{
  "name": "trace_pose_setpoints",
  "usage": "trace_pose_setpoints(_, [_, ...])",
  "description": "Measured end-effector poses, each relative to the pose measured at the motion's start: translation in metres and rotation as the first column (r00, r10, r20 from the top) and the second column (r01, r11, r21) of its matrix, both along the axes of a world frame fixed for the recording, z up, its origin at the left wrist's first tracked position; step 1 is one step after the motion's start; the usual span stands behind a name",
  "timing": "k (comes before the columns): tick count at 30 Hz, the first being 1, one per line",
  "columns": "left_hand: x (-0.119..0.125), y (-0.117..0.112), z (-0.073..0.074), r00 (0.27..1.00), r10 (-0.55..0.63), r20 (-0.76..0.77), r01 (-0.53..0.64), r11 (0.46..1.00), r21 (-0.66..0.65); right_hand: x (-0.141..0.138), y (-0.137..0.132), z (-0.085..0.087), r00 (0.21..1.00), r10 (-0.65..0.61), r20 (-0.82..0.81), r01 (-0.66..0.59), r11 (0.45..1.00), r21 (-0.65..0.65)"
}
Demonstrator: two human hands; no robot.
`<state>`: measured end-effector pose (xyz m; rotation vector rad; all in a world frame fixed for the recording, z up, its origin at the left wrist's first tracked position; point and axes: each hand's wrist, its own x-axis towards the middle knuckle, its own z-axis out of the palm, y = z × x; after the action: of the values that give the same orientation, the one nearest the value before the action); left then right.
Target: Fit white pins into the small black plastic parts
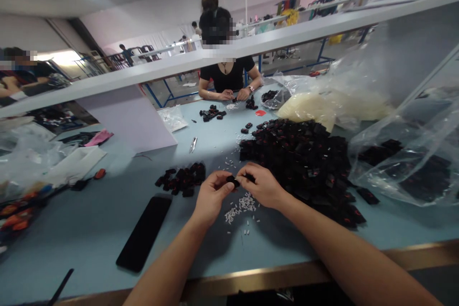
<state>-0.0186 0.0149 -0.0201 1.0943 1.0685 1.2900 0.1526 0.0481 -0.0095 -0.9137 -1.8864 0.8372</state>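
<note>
The two hands are together above the light-blue bench (71,263): the left hand (211,196) and the right hand (260,185) grip one small black piece (233,181) between their fingertips. Directly below the hands lies one scatter of small white pieces (240,206). To the right of the hands sits one large heap of black pieces with red marks (297,162); to the left, one smaller heap of black pieces (180,178), then one flat black rectangular phone (143,233). Ahead of the hands lie one pair of silver snips (193,145) and, across the bench, one co-worker in a black top (225,76).
</note>
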Motion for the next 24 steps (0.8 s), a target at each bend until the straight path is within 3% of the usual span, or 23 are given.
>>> trace_pose_setpoints(12, [-0.0011,-0.0013,0.0064,0.986,0.031,-0.163,-0.027,0.999,0.028,0.0023,0.0027,0.0,0.998,0.015,0.065,-0.017,0.999,0.031])
trace_pose_setpoints(24, [-0.0008,-0.0008,0.0055,0.988,-0.01,-0.154,0.007,1.0,-0.02,0.002,0.0027,0.0006,0.997,0.013,0.075,-0.012,1.0,-0.013])
